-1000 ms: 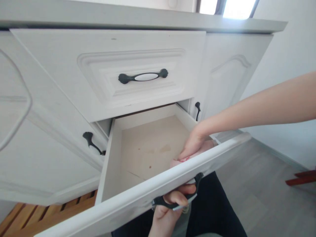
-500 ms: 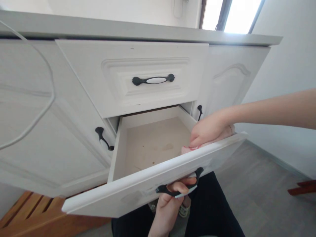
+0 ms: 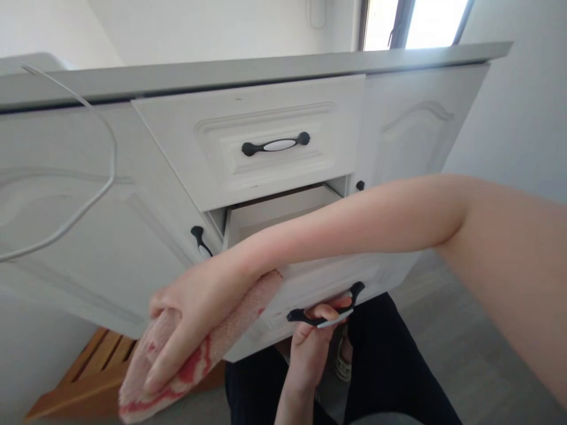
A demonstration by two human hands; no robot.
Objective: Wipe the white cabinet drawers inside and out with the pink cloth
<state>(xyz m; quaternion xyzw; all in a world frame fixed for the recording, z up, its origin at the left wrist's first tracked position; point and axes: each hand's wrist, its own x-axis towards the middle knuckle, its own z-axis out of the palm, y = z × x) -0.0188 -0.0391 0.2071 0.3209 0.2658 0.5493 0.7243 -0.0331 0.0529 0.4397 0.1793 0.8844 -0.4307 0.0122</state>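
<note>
The lower drawer (image 3: 372, 274) is pulled out of the white cabinet. My left hand (image 3: 312, 339) has its fingers hooked around the drawer's dark handle (image 3: 358, 290) from below. Reaching across from the right, my right hand (image 3: 195, 307) presses a pink cloth (image 3: 239, 316) with red markings over the left end of the drawer front's top edge. The cloth hangs past that corner. My right forearm hides most of the drawer's inside; only its back and part of its left wall show.
Above sits a closed upper drawer (image 3: 274, 165) under the countertop (image 3: 221, 71). Cabinet doors flank both drawers. A white cable (image 3: 113, 156) loops down at left. Wooden slatted furniture (image 3: 95, 363) stands low at left, and my legs (image 3: 390, 360) are below the drawer.
My right hand has moved with the cloth from inside the drawer's right end to its front's left corner. My left hand stays on the handle. The drawer is slightly farther in.
</note>
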